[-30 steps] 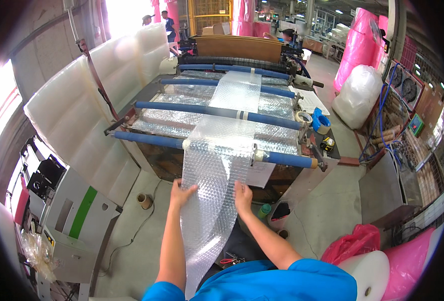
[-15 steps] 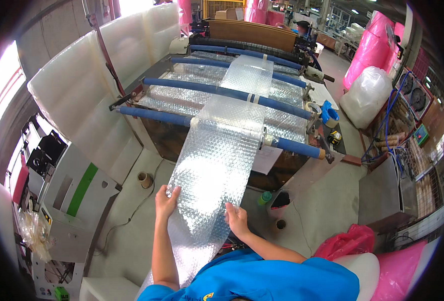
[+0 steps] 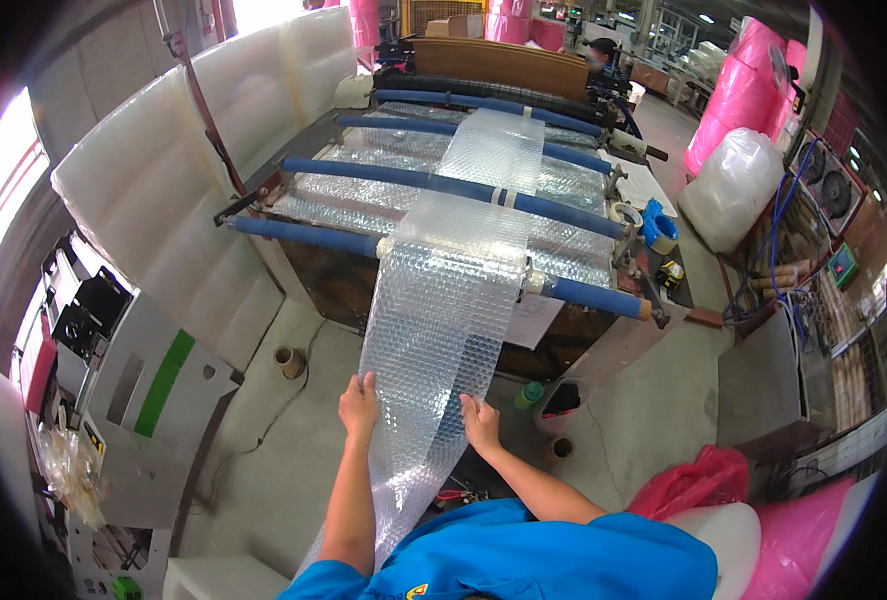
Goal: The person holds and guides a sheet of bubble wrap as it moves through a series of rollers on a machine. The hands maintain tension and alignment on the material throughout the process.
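1. while the bubble wrap strip [image 3: 450, 300] runs down off the front blue roller [image 3: 443, 256], both hands grip it: the left hand [image 3: 359, 404] pinches the left edge, the right hand [image 3: 480, 422] pinches the right edge, fingers closed on the film.
2. compared with a second ago, the hands sit lower and nearer the body, and a longer stretch of strip hangs between the roller and the hands.
3. that reads as more film being drawn out of the machine [image 3: 483, 170]; the pull looks even, since the strip lies flat with no twist.
4. the strip's free end drops past the blue shirt [image 3: 553, 555] toward the floor [image 3: 263, 470].
5. nearby: a cardboard tube [image 3: 289, 360] left of the strip, a green-capped bottle [image 3: 528, 395] just right of it, pink bags [image 3: 688, 485] further right.
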Motion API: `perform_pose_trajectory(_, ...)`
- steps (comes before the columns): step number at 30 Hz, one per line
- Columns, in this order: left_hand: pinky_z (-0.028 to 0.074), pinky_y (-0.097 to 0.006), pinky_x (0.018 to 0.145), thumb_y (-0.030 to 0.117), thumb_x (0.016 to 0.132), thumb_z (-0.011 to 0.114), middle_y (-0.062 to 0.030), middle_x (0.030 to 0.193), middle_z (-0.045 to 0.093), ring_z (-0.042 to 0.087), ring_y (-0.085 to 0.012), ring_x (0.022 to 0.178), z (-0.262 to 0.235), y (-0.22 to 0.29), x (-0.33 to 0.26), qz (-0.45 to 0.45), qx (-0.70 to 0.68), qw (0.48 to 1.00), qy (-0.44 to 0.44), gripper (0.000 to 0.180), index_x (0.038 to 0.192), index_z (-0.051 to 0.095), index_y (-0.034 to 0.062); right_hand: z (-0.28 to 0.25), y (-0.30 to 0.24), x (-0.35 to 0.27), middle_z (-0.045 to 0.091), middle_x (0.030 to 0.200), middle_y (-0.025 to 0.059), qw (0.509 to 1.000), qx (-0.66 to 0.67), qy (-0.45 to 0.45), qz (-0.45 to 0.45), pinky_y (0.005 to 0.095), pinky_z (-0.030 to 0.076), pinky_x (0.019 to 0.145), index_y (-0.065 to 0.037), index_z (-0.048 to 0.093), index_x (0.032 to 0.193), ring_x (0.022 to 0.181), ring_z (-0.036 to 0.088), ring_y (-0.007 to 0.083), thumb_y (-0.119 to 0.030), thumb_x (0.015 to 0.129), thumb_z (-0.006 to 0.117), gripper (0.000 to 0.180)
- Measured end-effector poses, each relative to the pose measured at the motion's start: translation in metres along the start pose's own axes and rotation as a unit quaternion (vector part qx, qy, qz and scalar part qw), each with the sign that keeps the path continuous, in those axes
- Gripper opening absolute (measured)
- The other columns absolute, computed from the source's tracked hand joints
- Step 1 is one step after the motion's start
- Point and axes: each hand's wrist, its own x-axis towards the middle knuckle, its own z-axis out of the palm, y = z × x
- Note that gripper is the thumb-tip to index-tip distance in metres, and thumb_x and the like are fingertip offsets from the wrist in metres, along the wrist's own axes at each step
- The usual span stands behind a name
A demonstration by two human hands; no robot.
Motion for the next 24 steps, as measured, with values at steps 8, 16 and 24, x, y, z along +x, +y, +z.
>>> perform_pose_trajectory(8, 0.040, -0.048, 0.059, 0.043, 0.085, 0.039, -0.0198, 0.070, 0.058, 0.054, -0.0409, 0.068, 0.044, -0.014, 0.011, 0.046, -0.002, 0.998, 0.030, 0.040, 0.090, 0.047, 0.0037, 0.004, 0.021, 0.015, 0.054, 0.053, 0.0126, 0.990, -0.130, 0.043, -0.034, 0.0362, 0.043, 0.050, -0.001, 0.054, 0.066, 0.053, 0.057, 0.0276, -0.044, 0.083, 0.045, 0.047)
perform_pose_trajectory(16, 0.039, -0.049, 0.058, 0.043, 0.085, 0.038, -0.0209, 0.069, 0.057, 0.053, -0.0426, 0.068, 0.043, -0.018, 0.012, 0.044, -0.012, 0.999, 0.011, 0.039, 0.089, 0.045, 0.0046, 0.006, 0.018, 0.015, 0.054, 0.055, 0.0139, 0.990, -0.127, 0.051, -0.040, 0.0397, 0.042, 0.054, -0.001, 0.054, 0.066, 0.058, 0.056, 0.0335, -0.046, 0.084, 0.042, 0.050)
perform_pose_trajectory(24, 0.039, -0.050, 0.059, 0.045, 0.085, 0.037, -0.0226, 0.072, 0.056, 0.052, -0.0437, 0.071, 0.046, -0.022, 0.013, 0.038, -0.018, 0.999, 0.003, 0.042, 0.091, 0.046, 0.0050, 0.002, 0.016, 0.015, 0.056, 0.063, 0.0187, 0.993, -0.116, 0.018, -0.006, 0.0450, 0.042, 0.057, -0.002, 0.056, 0.070, 0.065, 0.054, 0.0388, -0.047, 0.084, 0.040, 0.050)
